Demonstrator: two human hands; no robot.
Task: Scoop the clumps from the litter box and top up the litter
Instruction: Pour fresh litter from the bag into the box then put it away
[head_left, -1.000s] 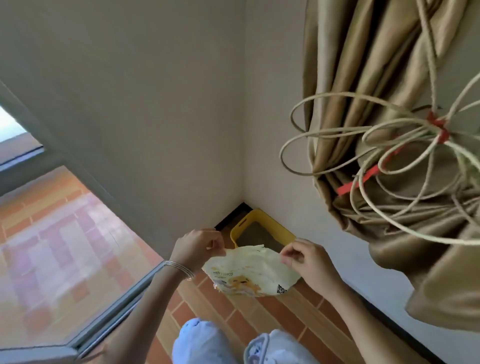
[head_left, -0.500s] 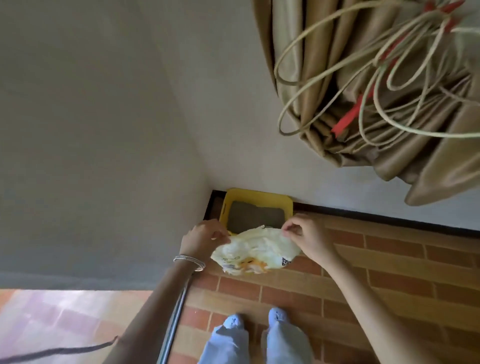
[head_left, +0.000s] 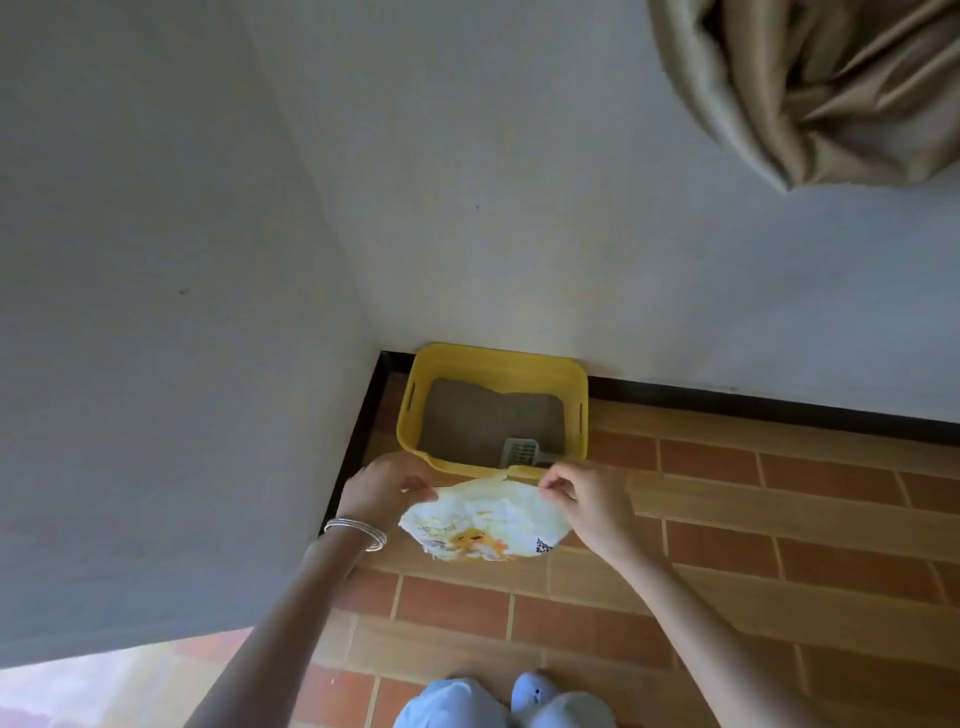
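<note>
Head view looks down into a room corner, where the yellow litter box sits on the floor with its far side against the far wall and its left side close to the left wall. Grey-brown litter covers its bottom, heaped a little higher along the far left. A pale grey slotted scoop lies on the litter in the near right part of the box, with its handle pointing towards the near right corner.

Just near of the box, a crumpled white and yellow bag with an orange printed figure is held in the air, its top edge overlapping the box's near rim in this view. Both hands grip it. The left hand pinches the bag's upper left edge between thumb and fingers, and the right hand pinches the upper right edge the same way. The hands are apart, with the bag's mouth stretched between them. Whether the mouth is open I cannot tell.

Thin silver bangles circle the left wrist. The floor is laid with red-brown and tan brick-like tiles, and a black skirting strip runs along the foot of both walls. A bunched tan curtain hangs at the upper right. Pale blue cloth shows at the bottom edge, between the forearms.
</note>
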